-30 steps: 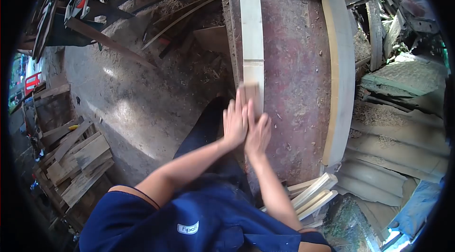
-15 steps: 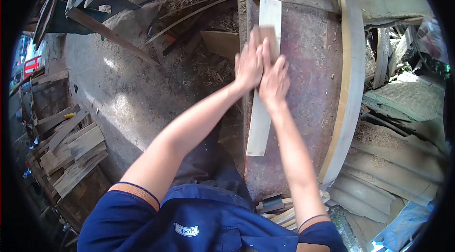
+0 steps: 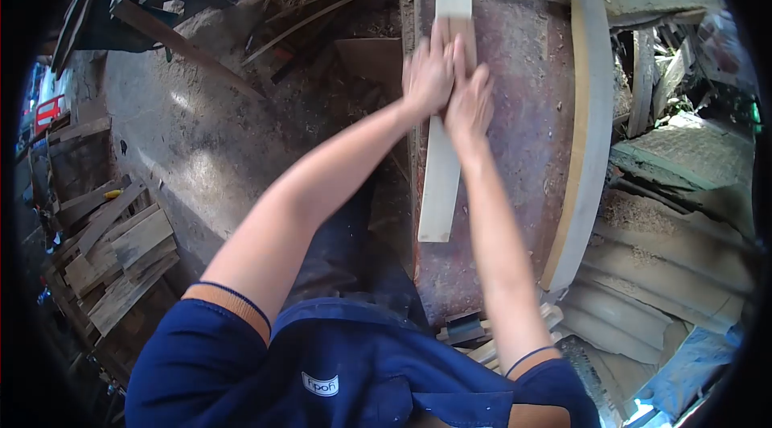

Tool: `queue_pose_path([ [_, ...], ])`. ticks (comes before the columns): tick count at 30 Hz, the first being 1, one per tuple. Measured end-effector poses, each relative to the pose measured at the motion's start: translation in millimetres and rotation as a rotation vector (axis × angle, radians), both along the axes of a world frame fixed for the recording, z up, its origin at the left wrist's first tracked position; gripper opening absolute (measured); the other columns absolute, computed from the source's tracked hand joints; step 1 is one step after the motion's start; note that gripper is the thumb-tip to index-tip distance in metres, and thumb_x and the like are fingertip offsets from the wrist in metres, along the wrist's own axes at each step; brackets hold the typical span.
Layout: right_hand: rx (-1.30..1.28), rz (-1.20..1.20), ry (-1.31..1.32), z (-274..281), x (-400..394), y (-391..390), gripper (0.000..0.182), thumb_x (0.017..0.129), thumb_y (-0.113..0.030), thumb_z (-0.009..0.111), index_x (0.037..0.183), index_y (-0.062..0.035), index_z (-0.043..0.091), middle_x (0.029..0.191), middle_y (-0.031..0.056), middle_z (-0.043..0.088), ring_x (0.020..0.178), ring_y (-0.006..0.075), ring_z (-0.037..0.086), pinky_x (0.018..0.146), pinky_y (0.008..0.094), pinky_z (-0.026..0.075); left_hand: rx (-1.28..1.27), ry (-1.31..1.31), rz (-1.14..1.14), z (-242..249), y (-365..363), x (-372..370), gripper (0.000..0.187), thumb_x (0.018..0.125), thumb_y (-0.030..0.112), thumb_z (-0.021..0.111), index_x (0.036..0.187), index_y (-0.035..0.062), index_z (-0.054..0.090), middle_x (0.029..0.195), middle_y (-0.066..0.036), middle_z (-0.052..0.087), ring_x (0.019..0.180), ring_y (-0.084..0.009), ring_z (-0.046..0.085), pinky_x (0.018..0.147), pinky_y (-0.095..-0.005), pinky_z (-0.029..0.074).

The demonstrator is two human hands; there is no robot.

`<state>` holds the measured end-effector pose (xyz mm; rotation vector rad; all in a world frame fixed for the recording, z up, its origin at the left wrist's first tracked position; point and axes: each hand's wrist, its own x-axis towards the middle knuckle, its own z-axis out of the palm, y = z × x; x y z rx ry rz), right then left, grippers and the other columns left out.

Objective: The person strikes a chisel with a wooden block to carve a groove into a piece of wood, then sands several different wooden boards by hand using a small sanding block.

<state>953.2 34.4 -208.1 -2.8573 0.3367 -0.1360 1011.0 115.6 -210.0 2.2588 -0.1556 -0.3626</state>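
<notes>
A pale, narrow wooden board (image 3: 439, 187) lies lengthwise on the worn reddish bench top (image 3: 523, 154). On its upper part sits a brown wooden block (image 3: 461, 28), partly covered by fingers. My left hand (image 3: 429, 78) is wrapped at the block's left side, slightly blurred. Against the block's lower right side is my right hand (image 3: 471, 102), closed on it with fingers pointing forward. Both hands are close together over the middle of the board. The block's near end is hidden beneath them.
A long curved board (image 3: 589, 122) stands along the bench's right edge. Wood offcuts (image 3: 133, 243) are stacked at the lower left. A dark plank (image 3: 189, 50) slants over the floor. Corrugated sheets (image 3: 643, 291) with shavings lie at the right.
Both hands and the brown block have moved forward along the pale board, toward its far end. The whole view has shifted slightly.
</notes>
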Motion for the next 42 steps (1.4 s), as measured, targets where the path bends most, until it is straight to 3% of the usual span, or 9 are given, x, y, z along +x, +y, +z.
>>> queue_pose_path([
  [2, 0.006, -0.046, 0.056, 10.4, -89.3, 22.0, 0.069, 0.094, -0.015, 0.051, 0.154, -0.0367, 0.026, 0.099, 0.0152, 0.046, 0.090, 0.0341, 0.054, 0.074, 0.0447, 0.051, 0.064, -0.226, -0.036, -9.0, 17.3, -92.9, 0.066, 0.100, 0.038, 0.042, 0.153, 0.0036, 0.022, 0.116, -0.021, 0.055, 0.103, -0.0395, 0.057, 0.088, -0.0526, 0.043],
  [7, 0.115, -0.117, 0.321, 36.4, -285.9, 66.5, 0.065, 0.094, -0.018, 0.051, 0.154, -0.0315, 0.031, 0.095, 0.0141, 0.042, 0.088, 0.0337, 0.051, 0.073, 0.0444, 0.048, 0.094, 0.172, -0.082, 13.2, 61.3, -287.1, 0.069, 0.100, 0.032, 0.043, 0.155, 0.0015, 0.016, 0.107, -0.018, 0.054, 0.097, -0.0337, 0.053, 0.082, -0.0447, 0.040],
  [10, 0.187, -0.103, 0.361, 41.7, -310.9, 68.3, 0.074, 0.091, -0.018, 0.056, 0.156, -0.0302, 0.024, 0.095, 0.0148, 0.042, 0.089, 0.0353, 0.051, 0.073, 0.0451, 0.049, 0.119, 0.192, -0.166, 14.3, 70.1, -308.1, 0.069, 0.099, 0.033, 0.044, 0.155, 0.0020, 0.017, 0.106, -0.018, 0.054, 0.094, -0.0333, 0.054, 0.080, -0.0438, 0.040],
  [19, 0.083, -0.017, 0.163, 17.0, -47.0, -7.3, 0.089, 0.084, -0.013, 0.065, 0.157, -0.0302, 0.017, 0.104, 0.0190, 0.045, 0.093, 0.0382, 0.057, 0.073, 0.0475, 0.055, 0.100, -0.044, -0.028, -11.5, -12.0, -46.7, 0.061, 0.102, 0.037, 0.038, 0.154, 0.0078, 0.023, 0.129, -0.022, 0.051, 0.120, -0.0361, 0.049, 0.101, -0.0525, 0.035],
  [22, 0.054, 0.004, 0.039, 1.5, 59.1, -27.2, 0.090, 0.083, -0.012, 0.066, 0.156, -0.0333, 0.017, 0.107, 0.0198, 0.046, 0.096, 0.0395, 0.057, 0.072, 0.0480, 0.057, 0.133, -0.219, 0.017, -22.0, -31.1, 62.9, 0.059, 0.102, 0.040, 0.038, 0.152, 0.0102, 0.028, 0.116, -0.021, 0.054, 0.114, -0.0357, 0.053, 0.093, -0.0547, 0.036],
  [25, 0.099, -0.024, 0.158, -9.6, 141.6, -48.2, 0.085, 0.089, -0.040, 0.064, 0.157, -0.0311, 0.014, 0.115, 0.0245, 0.045, 0.107, 0.0428, 0.055, 0.077, 0.0483, 0.057, 0.139, -0.164, -0.014, -22.2, -49.1, 145.6, 0.063, 0.101, 0.047, 0.034, 0.153, 0.0114, 0.027, 0.135, -0.022, 0.051, 0.126, -0.0377, 0.049, 0.102, -0.0574, 0.031],
  [28, 0.073, -0.049, 0.154, -11.6, 165.1, -55.7, 0.078, 0.093, -0.037, 0.058, 0.156, -0.0358, 0.013, 0.119, 0.0239, 0.044, 0.111, 0.0419, 0.054, 0.085, 0.0491, 0.054, 0.169, -0.110, -0.008, -23.5, -60.0, 177.8, 0.063, 0.101, 0.047, 0.034, 0.152, 0.0121, 0.028, 0.137, -0.022, 0.050, 0.128, -0.0387, 0.047, 0.106, -0.0582, 0.028],
  [33, 0.044, -0.045, 0.104, -9.8, 98.7, -33.3, 0.064, 0.098, -0.023, 0.048, 0.154, -0.0375, 0.021, 0.115, 0.0211, 0.046, 0.102, 0.0381, 0.057, 0.083, 0.0461, 0.054, 0.146, -0.181, 0.003, -22.1, -34.4, 101.7, 0.058, 0.102, 0.044, 0.035, 0.151, 0.0134, 0.029, 0.127, -0.024, 0.053, 0.122, -0.0396, 0.050, 0.099, -0.0583, 0.034],
  [42, 0.162, -0.104, 0.285, 41.6, -247.7, 60.7, 0.064, 0.093, -0.014, 0.051, 0.152, -0.0343, 0.035, 0.094, 0.0145, 0.042, 0.090, 0.0352, 0.052, 0.073, 0.0436, 0.052, 0.073, 0.094, -0.100, 3.7, 64.2, -258.2, 0.065, 0.102, 0.032, 0.036, 0.156, 0.0021, 0.014, 0.110, -0.020, 0.052, 0.097, -0.0352, 0.052, 0.083, -0.0452, 0.038],
])
